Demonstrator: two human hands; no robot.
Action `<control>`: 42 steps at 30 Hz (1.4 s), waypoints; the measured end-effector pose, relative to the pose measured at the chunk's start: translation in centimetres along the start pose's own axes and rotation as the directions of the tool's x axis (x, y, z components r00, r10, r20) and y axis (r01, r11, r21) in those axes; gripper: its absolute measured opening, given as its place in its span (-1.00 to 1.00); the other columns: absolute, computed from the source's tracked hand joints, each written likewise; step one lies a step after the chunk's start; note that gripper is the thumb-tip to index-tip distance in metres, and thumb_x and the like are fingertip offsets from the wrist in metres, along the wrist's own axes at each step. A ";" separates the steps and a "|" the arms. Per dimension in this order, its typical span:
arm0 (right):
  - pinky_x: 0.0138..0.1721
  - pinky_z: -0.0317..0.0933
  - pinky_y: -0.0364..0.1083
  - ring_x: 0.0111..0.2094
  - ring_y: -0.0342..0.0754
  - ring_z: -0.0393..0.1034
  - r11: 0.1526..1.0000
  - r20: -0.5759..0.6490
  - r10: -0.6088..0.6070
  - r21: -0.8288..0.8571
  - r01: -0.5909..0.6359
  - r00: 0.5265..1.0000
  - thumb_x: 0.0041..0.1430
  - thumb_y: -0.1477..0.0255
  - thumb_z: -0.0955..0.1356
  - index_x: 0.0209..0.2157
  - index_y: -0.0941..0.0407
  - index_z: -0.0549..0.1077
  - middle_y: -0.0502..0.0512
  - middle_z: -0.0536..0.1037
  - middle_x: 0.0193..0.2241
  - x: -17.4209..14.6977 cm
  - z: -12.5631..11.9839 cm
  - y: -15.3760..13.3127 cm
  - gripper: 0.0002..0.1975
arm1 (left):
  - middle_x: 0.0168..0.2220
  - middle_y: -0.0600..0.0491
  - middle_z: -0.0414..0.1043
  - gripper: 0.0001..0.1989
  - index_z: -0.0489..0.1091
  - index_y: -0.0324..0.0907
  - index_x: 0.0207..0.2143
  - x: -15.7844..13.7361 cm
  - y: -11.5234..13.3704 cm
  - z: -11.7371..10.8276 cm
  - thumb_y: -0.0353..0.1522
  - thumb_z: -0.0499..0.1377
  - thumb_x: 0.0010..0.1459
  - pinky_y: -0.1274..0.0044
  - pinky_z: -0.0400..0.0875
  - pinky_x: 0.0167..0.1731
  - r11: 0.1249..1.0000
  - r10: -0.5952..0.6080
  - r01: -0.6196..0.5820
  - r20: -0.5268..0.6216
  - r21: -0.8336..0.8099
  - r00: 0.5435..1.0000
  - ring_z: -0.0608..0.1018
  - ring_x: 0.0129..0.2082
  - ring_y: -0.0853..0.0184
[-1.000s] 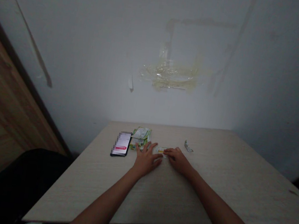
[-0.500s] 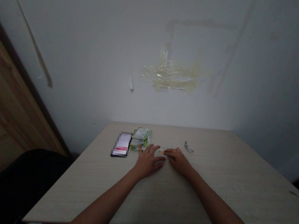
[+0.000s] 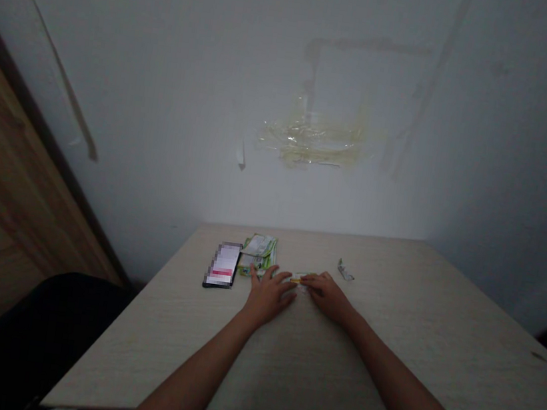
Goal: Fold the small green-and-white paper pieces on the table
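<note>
A flattened, folded plastic wrapper (image 3: 300, 278), whitish with green and a yellow-orange strip, lies on the table between my hands. My left hand (image 3: 268, 298) rests palm down with its fingers spread, the fingertips at the wrapper's left end. At the other end, my right hand (image 3: 330, 297) has its fingers drawn together on the wrapper, pinning it to the tabletop. My fingers cover both ends of it. Just beyond my left hand is a stack of green and white packets (image 3: 260, 250).
A phone (image 3: 223, 265) with its screen lit lies left of the packets. A small twisted wrapper (image 3: 345, 270) sits at the back right of the pale wooden table (image 3: 292, 369). Behind the table stands a wall (image 3: 178, 85) with yellowed tape (image 3: 311, 146) on it.
My left hand has drawn back slightly to the left, its fingers flatter. More of the wrapper shows between my hands. My right hand stays nearly in place.
</note>
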State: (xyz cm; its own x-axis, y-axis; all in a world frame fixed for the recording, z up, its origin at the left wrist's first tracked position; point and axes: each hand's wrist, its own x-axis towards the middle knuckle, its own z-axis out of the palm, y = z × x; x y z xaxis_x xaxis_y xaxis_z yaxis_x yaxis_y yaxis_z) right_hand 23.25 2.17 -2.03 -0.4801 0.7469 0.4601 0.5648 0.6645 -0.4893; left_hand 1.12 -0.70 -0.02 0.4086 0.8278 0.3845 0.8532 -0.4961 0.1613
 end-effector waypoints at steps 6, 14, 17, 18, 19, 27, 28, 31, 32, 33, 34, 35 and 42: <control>0.13 0.24 0.08 0.02 -0.01 0.41 0.995 -0.072 0.081 0.072 -0.076 0.994 0.17 0.57 0.26 -0.06 0.09 0.54 0.16 0.53 0.01 -0.3 -0.2 -0.1 -0.65 | 0.12 0.11 0.42 -0.74 0.45 0.17 -0.04 0.1 -0.5 -0.4 -0.15 0.06 0.27 -0.24 -0.51 0.16 0.999 -0.040 0.040 -0.026 0.025 0.999 0.24 0.24 0.06; 0.17 0.23 0.08 0.04 0.00 0.41 0.995 -0.039 0.098 0.038 -0.096 0.994 0.17 0.59 0.25 -0.08 0.09 0.55 0.17 0.51 0.04 -0.1 -0.4 -0.7 -0.65 | 0.03 0.06 0.49 -0.69 0.43 0.13 0.01 0.1 -0.8 -0.7 -0.14 0.02 0.29 -0.22 -0.40 0.17 1.000 -0.006 0.006 0.028 -0.007 1.000 0.31 0.18 0.10; 0.17 0.22 0.07 0.06 -0.01 0.39 0.996 -0.039 0.087 0.035 -0.086 0.995 0.18 0.59 0.25 -0.05 0.09 0.54 0.18 0.49 0.05 -0.2 -0.2 -0.5 -0.64 | 0.02 0.07 0.48 -0.66 0.38 0.18 0.07 0.1 -0.6 -0.7 -0.12 0.04 0.28 -0.22 -0.40 0.17 1.000 0.008 -0.008 0.020 0.001 1.000 0.31 0.16 0.11; 0.18 0.22 0.07 0.07 -0.01 0.38 0.996 -0.039 0.086 0.031 -0.085 0.996 0.18 0.59 0.25 -0.05 0.09 0.53 0.18 0.49 0.05 -0.2 -0.2 -0.4 -0.64 | 0.02 0.08 0.48 -0.65 0.36 0.20 0.08 0.2 -0.5 -0.7 -0.12 0.05 0.27 -0.23 -0.39 0.17 1.000 0.009 -0.009 0.020 0.007 1.000 0.31 0.16 0.11; 0.18 0.22 0.07 0.07 -0.01 0.38 0.996 -0.038 0.086 0.026 -0.085 0.996 0.18 0.59 0.25 -0.04 0.09 0.53 0.18 0.48 0.06 -0.2 -0.1 -0.3 -0.63 | 0.03 0.08 0.47 -0.65 0.35 0.22 0.09 0.2 -0.4 -0.6 -0.11 0.06 0.26 -0.24 -0.39 0.16 1.000 0.007 -0.007 0.022 0.015 1.000 0.31 0.15 0.11; 0.12 0.26 0.01 0.01 -0.01 0.40 0.998 -0.027 0.027 -0.047 -0.028 0.999 0.25 0.55 0.24 -0.04 0.14 0.52 0.22 0.49 0.01 0.1 -0.2 -1.1 -0.68 | 0.04 0.11 0.43 -0.68 0.37 0.32 0.05 0.3 -0.3 -0.6 -0.10 0.06 0.26 -0.25 -0.35 0.15 0.999 0.005 -0.006 0.028 0.053 1.000 0.30 0.14 0.09; 0.12 0.26 0.01 0.01 -0.01 0.40 0.998 -0.016 0.009 -0.059 -0.010 1.000 0.26 0.54 0.24 -0.04 0.13 0.52 0.22 0.49 0.01 0.1 -0.4 -1.2 -0.68 | 0.04 0.12 0.43 -0.68 0.37 0.33 0.05 0.3 -0.3 -0.6 -0.10 0.06 0.26 -0.26 -0.33 0.15 0.998 0.005 -0.007 0.026 0.059 1.000 0.30 0.13 0.08; 0.10 0.27 -0.01 -0.01 -0.02 0.42 0.994 0.016 -0.028 -0.101 0.029 0.999 0.29 0.49 0.22 -0.07 0.12 0.54 0.22 0.47 0.01 0.0 -0.6 -1.4 -0.70 | 0.03 0.12 0.43 -0.69 0.37 0.35 0.04 0.3 -0.3 -0.6 -0.09 0.05 0.26 -0.26 -0.30 0.14 0.998 0.011 -0.012 0.019 0.068 1.000 0.30 0.13 0.06; 0.08 0.29 -0.01 -0.03 -0.02 0.42 0.993 0.021 -0.031 -0.116 0.033 0.999 0.30 0.48 0.22 -0.08 0.12 0.54 0.22 0.47 0.01 0.0 -0.7 -1.4 -0.70 | 0.03 0.12 0.43 -0.69 0.38 0.35 0.04 0.3 -0.3 -0.6 -0.09 0.05 0.26 -0.25 -0.30 0.15 0.998 0.010 -0.011 0.016 0.068 1.000 0.30 0.13 0.06; 0.06 0.29 -0.01 -0.03 -0.01 0.43 0.991 0.024 -0.032 -0.132 0.035 0.999 0.31 0.46 0.22 -0.10 0.12 0.55 0.22 0.47 0.01 -0.1 -0.7 -1.4 -0.70 | 0.03 0.11 0.43 -0.69 0.38 0.34 0.04 0.3 -0.3 -0.6 -0.09 0.05 0.26 -0.24 -0.31 0.16 0.998 0.007 -0.008 0.015 0.067 1.000 0.30 0.13 0.06; 0.05 0.30 0.00 -0.04 -0.01 0.43 0.988 0.025 -0.034 -0.149 0.038 0.999 0.31 0.45 0.22 -0.11 0.11 0.55 0.22 0.46 0.00 -0.1 -0.7 -1.4 -0.71 | 0.03 0.11 0.43 -0.69 0.39 0.33 0.03 0.3 -0.3 -0.6 -0.09 0.05 0.26 -0.23 -0.32 0.16 0.998 0.004 -0.005 0.015 0.064 1.000 0.30 0.13 0.07; 0.03 0.31 0.00 -0.05 0.00 0.43 0.985 0.026 -0.038 -0.165 0.042 0.999 0.31 0.43 0.23 -0.12 0.10 0.56 0.22 0.46 -0.01 -0.2 -0.6 -1.4 -0.72 | 0.03 0.10 0.43 -0.69 0.39 0.33 0.03 0.3 -0.3 -0.6 -0.09 0.05 0.26 -0.22 -0.33 0.17 0.998 0.001 -0.002 0.017 0.062 1.000 0.30 0.13 0.07; -0.01 0.31 0.00 -0.05 0.00 0.40 0.976 0.027 -0.051 -0.211 0.055 0.998 0.29 0.41 0.26 -0.13 0.06 0.57 0.21 0.42 -0.03 -0.4 -0.8 -2.1 -0.75 | 0.04 0.10 0.43 -0.69 0.39 0.33 0.03 0.4 -0.4 -0.6 -0.09 0.04 0.26 -0.25 -0.35 0.14 0.998 -0.003 0.001 0.031 0.056 1.000 0.28 0.13 0.06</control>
State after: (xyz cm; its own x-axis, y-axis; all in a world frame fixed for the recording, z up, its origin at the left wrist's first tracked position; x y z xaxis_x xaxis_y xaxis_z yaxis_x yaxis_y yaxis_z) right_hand 22.78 0.48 -0.61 -0.5265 0.7126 0.4638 0.6659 0.6847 -0.2961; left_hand 0.78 -0.37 0.61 0.4162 0.8368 0.3558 0.8705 -0.4797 0.1100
